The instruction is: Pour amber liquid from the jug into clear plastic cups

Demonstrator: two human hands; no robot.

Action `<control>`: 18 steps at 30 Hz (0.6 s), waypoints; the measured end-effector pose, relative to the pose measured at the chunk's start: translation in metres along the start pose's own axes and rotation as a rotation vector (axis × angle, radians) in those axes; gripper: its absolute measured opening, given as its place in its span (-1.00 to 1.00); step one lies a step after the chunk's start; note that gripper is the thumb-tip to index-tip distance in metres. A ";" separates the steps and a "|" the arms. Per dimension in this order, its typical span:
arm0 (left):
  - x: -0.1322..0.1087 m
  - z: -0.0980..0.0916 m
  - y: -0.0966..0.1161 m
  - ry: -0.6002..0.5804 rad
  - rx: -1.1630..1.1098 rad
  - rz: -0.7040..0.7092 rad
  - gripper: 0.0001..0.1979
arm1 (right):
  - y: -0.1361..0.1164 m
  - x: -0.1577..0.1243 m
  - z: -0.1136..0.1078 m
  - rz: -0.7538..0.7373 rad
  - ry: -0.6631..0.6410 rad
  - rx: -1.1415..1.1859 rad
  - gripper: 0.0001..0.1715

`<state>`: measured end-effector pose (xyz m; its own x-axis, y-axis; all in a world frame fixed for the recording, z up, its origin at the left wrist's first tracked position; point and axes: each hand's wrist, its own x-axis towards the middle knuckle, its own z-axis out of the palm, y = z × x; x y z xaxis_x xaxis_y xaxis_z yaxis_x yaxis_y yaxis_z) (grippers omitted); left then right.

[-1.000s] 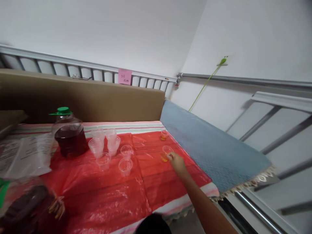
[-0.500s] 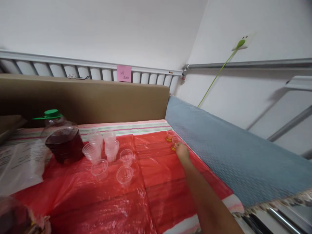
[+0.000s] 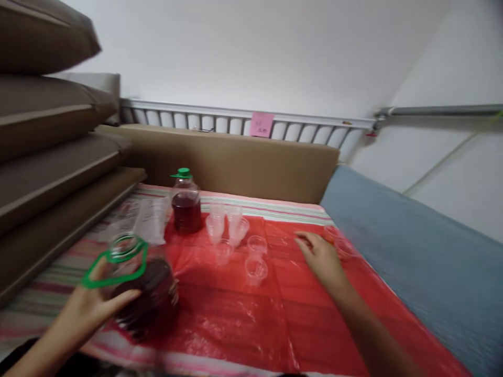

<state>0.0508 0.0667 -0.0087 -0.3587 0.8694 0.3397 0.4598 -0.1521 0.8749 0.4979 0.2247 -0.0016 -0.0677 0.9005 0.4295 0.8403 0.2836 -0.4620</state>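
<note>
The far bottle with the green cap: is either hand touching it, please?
No, the far bottle stands apart, while the left hand grips the nearer bottle and the right hand is over the red cover.

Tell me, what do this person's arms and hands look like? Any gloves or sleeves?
Both are bare: no gloves on the left hand or right hand, no sleeves on the forearms in view. The blurred picture shows no ring, watch or bracelet.
</note>
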 end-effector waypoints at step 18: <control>-0.012 -0.013 -0.002 -0.166 -0.119 0.162 -0.29 | -0.290 -0.084 0.051 -0.842 -0.117 0.102 -0.74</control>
<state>0.0433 0.0501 -0.0100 -0.1456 0.8927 0.4265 0.3979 -0.3418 0.8514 0.2321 0.0838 0.0571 -0.7071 0.4033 0.5808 0.4330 0.8963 -0.0953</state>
